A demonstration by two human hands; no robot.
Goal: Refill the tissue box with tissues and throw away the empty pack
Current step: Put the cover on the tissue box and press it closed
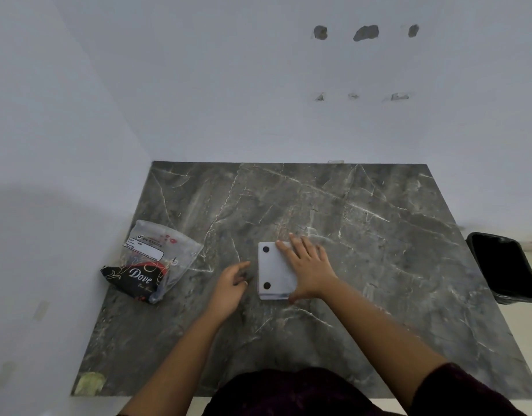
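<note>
A flat white tissue box (270, 270) with two dark round dots on its left side lies in the middle of the dark marble table (378, 235). My right hand (308, 264) rests flat on its right half, fingers spread, thumb at the near edge. My left hand (231, 285) hovers just left of the box, fingers loosely curled, holding nothing. A crumpled plastic tissue pack (150, 262), clear on top and black with "Dove" lettering below, lies at the table's left edge.
A black lined bin (504, 265) stands on the floor off the table's right side. White walls close in behind and on the left. A small greenish patch (90, 382) marks the near left corner.
</note>
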